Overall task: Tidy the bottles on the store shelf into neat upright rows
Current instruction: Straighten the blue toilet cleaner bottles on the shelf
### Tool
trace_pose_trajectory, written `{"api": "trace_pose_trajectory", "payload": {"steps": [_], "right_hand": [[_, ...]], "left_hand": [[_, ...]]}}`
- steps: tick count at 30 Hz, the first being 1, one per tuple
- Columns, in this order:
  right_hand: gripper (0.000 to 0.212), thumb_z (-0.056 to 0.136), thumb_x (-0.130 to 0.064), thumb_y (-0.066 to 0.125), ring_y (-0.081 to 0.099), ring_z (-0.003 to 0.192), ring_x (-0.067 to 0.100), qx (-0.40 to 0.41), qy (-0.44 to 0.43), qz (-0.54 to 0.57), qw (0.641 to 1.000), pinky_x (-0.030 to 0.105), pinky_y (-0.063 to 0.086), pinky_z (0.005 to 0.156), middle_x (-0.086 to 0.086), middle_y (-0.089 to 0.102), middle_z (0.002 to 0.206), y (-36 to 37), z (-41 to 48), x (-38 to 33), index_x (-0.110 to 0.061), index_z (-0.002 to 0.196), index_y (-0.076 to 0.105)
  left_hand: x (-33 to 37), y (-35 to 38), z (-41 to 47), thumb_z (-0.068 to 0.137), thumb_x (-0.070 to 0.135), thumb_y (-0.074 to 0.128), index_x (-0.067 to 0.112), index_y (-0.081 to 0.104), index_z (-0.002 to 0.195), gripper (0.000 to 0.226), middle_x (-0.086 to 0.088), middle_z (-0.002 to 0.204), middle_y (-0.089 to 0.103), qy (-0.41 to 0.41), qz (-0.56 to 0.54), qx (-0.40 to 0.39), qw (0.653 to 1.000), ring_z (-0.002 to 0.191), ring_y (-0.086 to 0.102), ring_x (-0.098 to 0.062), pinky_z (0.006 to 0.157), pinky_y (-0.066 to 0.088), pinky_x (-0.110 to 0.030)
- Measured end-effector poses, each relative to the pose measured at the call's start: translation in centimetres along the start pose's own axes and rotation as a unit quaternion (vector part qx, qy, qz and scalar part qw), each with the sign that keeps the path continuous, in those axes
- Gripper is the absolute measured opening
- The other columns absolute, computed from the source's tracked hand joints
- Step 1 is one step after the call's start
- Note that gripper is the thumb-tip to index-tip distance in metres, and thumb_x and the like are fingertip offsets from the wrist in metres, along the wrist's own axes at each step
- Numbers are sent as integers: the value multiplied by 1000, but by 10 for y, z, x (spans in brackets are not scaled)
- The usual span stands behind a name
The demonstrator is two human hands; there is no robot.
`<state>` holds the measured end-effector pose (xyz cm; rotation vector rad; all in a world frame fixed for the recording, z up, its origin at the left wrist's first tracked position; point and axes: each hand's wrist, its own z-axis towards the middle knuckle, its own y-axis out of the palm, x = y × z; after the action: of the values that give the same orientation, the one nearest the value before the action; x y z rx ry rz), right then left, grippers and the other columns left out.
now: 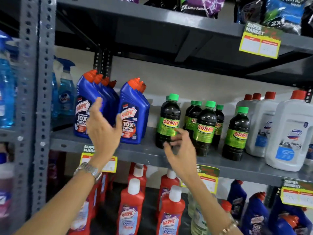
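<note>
On the grey middle shelf (149, 152) stand two rows of blue Harpic bottles with orange caps, one row at the left (88, 99) and one beside it (133, 112). My left hand (103, 126) hangs open in the gap between these rows, holding nothing. To the right stand several dark Sunny bottles with green caps; the leftmost (167, 119) is upright near the front edge, others (205, 128) cluster loosely behind. My right hand (181, 148) is in front of the leftmost Sunny bottle, fingers spread and curled, not gripping it.
White jugs with red caps (288, 133) stand at the shelf's right end. Blue spray bottles (66, 92) sit behind the grey upright post (39, 99). Below are red Harpic bottles (132, 209) and blue ones (254, 216). Yellow price tags (260, 41) hang from the shelf edges.
</note>
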<state>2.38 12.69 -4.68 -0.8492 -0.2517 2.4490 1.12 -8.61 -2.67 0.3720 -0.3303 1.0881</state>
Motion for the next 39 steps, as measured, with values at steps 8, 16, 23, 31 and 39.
{"api": "trace_pose_trajectory", "payload": {"steps": [8, 16, 23, 31, 39], "right_hand": [[83, 72, -33, 76, 49, 122, 25, -174, 174, 88, 965, 35, 41, 101, 11, 48, 137, 95, 56, -30, -8, 136, 29], [64, 73, -28, 76, 61, 107, 23, -135, 153, 107, 973, 37, 49, 93, 10, 61, 123, 106, 53, -20, -9, 123, 41], [63, 76, -25, 73, 59, 110, 27, -147, 159, 97, 972, 41, 48, 95, 12, 59, 125, 107, 55, -20, -9, 126, 38], [58, 82, -29, 67, 56, 95, 10, -30, 113, 121, 986, 19, 47, 78, -1, 57, 106, 96, 40, -27, -10, 129, 40], [23, 89, -29, 54, 57, 83, 4, 129, -22, 137, 982, 19, 48, 71, -7, 60, 95, 4, 18, 13, -23, 112, 52]], "left_hand": [[-76, -19, 29, 65, 37, 83, 1, 4, 147, 119, -23, 153, 13, -216, 56, -179, 958, 140, 14, -36, 112, 20, -50], [-96, -29, 37, 66, 39, 82, 0, 16, 145, 110, -29, 140, 32, -195, 75, -224, 952, 126, 34, -44, 100, 34, -53], [-94, -32, 39, 65, 37, 83, 3, 19, 145, 108, -26, 140, 34, -210, 62, -233, 947, 125, 37, -42, 101, 34, -52], [-76, -39, 30, 67, 36, 82, 3, 18, 145, 106, -24, 144, 32, -197, 27, -169, 965, 131, 31, -38, 103, 34, -54], [23, -2, -13, 81, 16, 71, 6, 41, 135, 63, -13, 144, 41, 2, -27, -92, 995, 131, 39, -28, 105, 36, -46]]}}
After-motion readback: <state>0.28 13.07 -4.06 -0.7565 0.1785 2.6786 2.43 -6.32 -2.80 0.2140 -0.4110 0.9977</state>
